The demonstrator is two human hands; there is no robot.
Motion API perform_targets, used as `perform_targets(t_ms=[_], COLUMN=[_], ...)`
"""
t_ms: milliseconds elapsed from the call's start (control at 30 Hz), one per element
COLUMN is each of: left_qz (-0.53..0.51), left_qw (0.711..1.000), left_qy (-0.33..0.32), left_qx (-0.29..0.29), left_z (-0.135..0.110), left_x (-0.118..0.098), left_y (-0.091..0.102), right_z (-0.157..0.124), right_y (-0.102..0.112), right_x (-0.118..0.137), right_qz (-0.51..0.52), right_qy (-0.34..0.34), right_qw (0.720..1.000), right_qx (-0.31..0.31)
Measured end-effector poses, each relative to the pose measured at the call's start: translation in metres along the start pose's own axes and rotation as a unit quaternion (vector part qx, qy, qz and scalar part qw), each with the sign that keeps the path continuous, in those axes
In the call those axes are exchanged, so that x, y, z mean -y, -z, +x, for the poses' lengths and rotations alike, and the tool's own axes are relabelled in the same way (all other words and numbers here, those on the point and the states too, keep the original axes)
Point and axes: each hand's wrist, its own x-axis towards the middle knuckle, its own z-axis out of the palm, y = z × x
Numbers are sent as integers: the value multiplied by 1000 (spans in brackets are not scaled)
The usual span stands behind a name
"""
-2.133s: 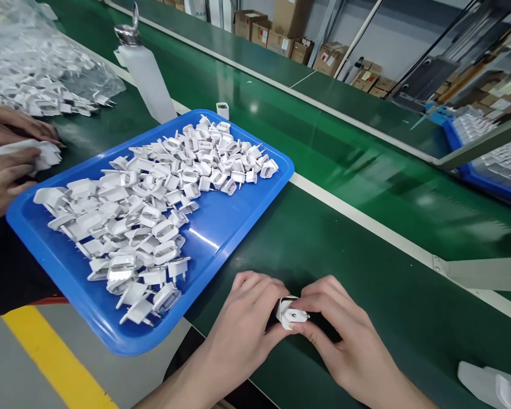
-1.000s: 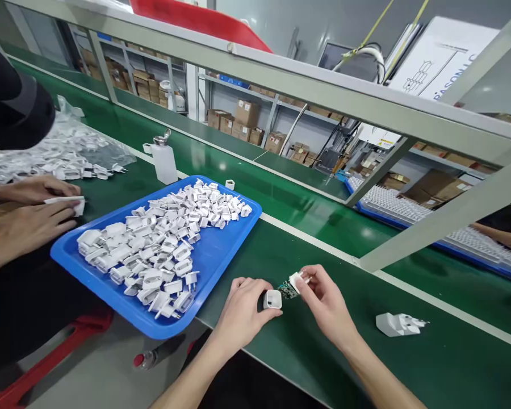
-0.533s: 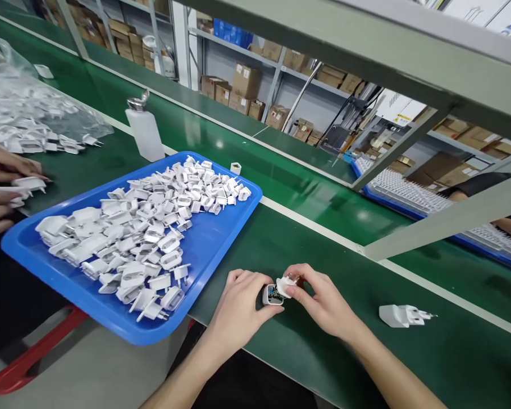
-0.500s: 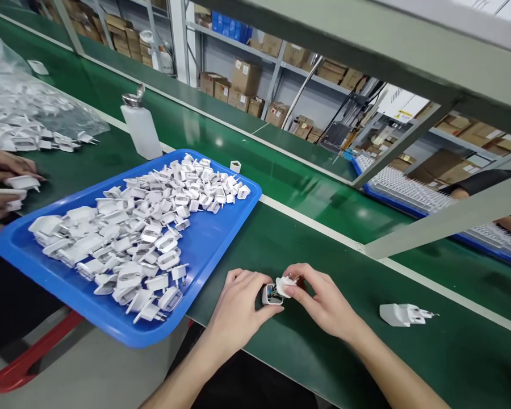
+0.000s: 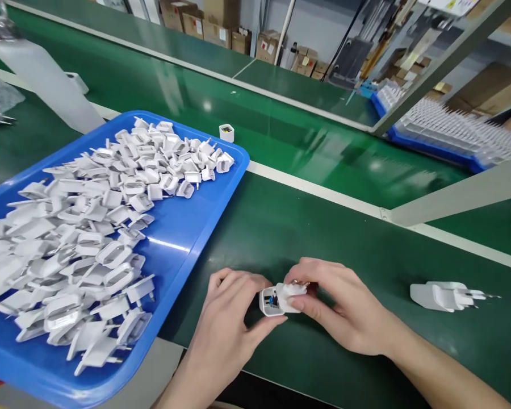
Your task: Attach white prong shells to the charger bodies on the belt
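Between thumb and fingers, my left hand (image 5: 234, 312) holds a white charger housing (image 5: 271, 302), its open end facing right with blue and dark electronic parts showing inside. My right hand (image 5: 344, 301) pinches a white plug cover (image 5: 290, 292) by its pin side. The cover meets the housing's open end at an angle, so part of the inside stays visible. To the right, a white charger (image 5: 436, 296) with plug pins lies on its side on the green table. At left, a blue tray (image 5: 221, 210) carries a heap of white plug covers (image 5: 106, 255).
A white pump bottle (image 5: 46, 79) stands behind the tray. One small open housing (image 5: 226, 133) sits past the tray's far corner. A metal post (image 5: 464, 193) rises at right from the green table (image 5: 323, 227). Farther back is another blue tray (image 5: 434, 145) of upright white pieces.
The view has moved closer and lower, so the neighbouring person's hands at left have left the picture. Both my hands keep their holds, with the plug cover still against the housing's opening.
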Motion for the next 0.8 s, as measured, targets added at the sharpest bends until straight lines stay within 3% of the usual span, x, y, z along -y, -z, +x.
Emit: perform_targets(t_ms=[167, 800], left_qz=[4, 22], left_qw=[1000, 999], left_qy=[-4, -3], left_qx=[5, 24], left_z=[4, 5], left_x=[-3, -5], left_y=[1, 2], right_z=[1, 10], right_y=[1, 4], right_x=[-7, -2], right_qz=[22, -100], right_qy=[13, 98], right_qw=[999, 988], right_qx=[28, 72])
